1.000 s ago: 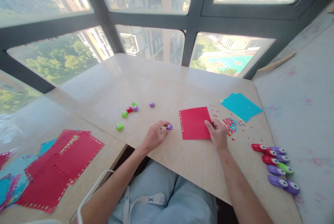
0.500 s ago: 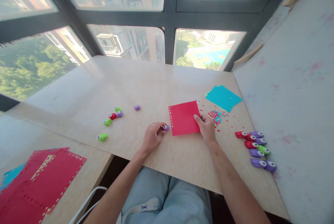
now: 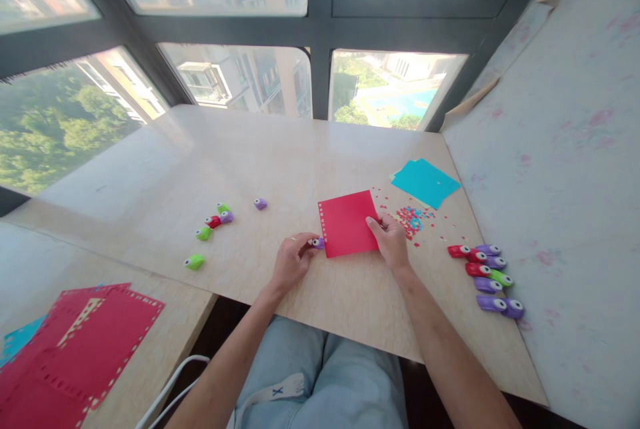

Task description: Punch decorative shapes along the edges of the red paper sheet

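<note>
My left hand (image 3: pixel 294 261) is closed on a small purple craft punch (image 3: pixel 317 243) with a white eye-like button. The punch sits against the lower left edge of a red paper sheet (image 3: pixel 349 223). A row of small punched holes runs down that left edge. My right hand (image 3: pixel 391 240) grips the sheet's right side, thumb on top and fingers underneath. Beside that hand lies a heap of red and blue paper bits (image 3: pixel 411 219). Whether the paper is inside the punch's slot is too small to tell.
Several small punches (image 3: pixel 213 221) lie at left, with a lone purple punch (image 3: pixel 260 203) nearby. Larger punches (image 3: pixel 487 277) cluster by the right wall. Blue sheets (image 3: pixel 425 182) lie at the back right. Punched red sheets (image 3: pixel 113 335) rest on the lower left surface, near a white cable (image 3: pixel 173 382).
The punch in my left hand and the red sheet's left edge have come together, closing the small gap between them. Both hands keep their hold. The whole view has shifted slightly.
</note>
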### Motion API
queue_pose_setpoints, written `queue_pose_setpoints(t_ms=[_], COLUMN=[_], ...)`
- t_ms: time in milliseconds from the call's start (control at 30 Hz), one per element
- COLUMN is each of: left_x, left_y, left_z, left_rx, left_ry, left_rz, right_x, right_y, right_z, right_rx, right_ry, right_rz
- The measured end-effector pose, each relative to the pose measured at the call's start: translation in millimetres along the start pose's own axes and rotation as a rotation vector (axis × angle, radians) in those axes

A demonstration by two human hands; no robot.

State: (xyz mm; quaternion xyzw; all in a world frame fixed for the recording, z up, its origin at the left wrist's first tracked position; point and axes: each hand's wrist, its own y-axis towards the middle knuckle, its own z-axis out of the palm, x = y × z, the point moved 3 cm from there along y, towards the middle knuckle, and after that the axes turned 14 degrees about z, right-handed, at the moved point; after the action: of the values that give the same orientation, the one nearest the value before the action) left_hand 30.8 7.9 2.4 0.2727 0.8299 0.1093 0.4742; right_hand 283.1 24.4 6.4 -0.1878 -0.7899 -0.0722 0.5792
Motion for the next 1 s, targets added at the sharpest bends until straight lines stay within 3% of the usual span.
queue_pose_setpoints(t_ms=[333, 1000], left_x=[1.1, -3.6], left_y=[-1.9, 1.3], left_z=[0.0, -2.8], left_rx=[-0.013, -0.033], left_ry=[-0.084, -0.129], left_rz=[0.019, -0.087], right_x=[2.0, -3.3], right_y=[-1.2, 0.7], right_z=[-0.1, -0.4], right_rx=[-0.047, -0.062], right_ry=[-0.075, -0.035], right_rz=[-0.074, -0.018])
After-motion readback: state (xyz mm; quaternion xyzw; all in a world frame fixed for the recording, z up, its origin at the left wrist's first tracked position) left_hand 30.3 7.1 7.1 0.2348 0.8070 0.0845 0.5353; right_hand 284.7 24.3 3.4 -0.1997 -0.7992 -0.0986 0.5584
